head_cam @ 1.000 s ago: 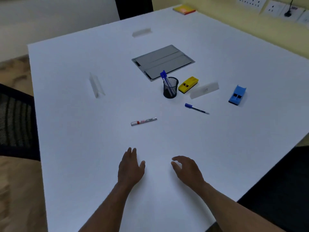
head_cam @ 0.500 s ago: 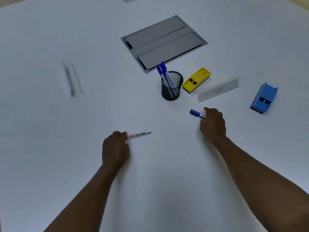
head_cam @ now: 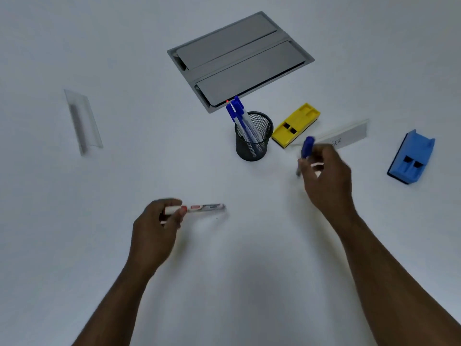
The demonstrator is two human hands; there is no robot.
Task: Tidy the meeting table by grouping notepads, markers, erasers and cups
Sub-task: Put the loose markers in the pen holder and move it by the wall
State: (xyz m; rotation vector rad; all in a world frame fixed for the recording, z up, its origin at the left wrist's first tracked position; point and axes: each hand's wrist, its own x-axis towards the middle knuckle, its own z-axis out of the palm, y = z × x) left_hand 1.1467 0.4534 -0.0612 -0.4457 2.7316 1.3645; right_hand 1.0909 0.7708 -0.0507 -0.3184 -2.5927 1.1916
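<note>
Nearest the camera, the left hand [head_cam: 156, 231] pinched the capped end of a red-and-white marker [head_cam: 199, 208] between thumb and curled fingers; the barrel pointed right, low over the white table [head_cam: 74, 245], though whether it touched the surface could not be told. Further right, the right hand [head_cam: 326, 181] gripped a blue-capped pen [head_cam: 306, 151] in closed fingers, cap tilted up and tip down, blurred. Beyond both hands, a black mesh pen cup [head_cam: 253, 138] stood upright with several blue-capped pens [head_cam: 240, 118] leaning in it; a yellow whiteboard eraser [head_cam: 295, 124] lay just beside it on the right; a white name card [head_cam: 349, 136] lay past the right hand; a blue whiteboard eraser [head_cam: 411, 158] sat well apart at the far right. A clear acrylic sign holder [head_cam: 83, 121] lay alone at the left; farthest back, a grey flip-lid cable box [head_cam: 239, 58] sat flush in the table, lids closed.
</note>
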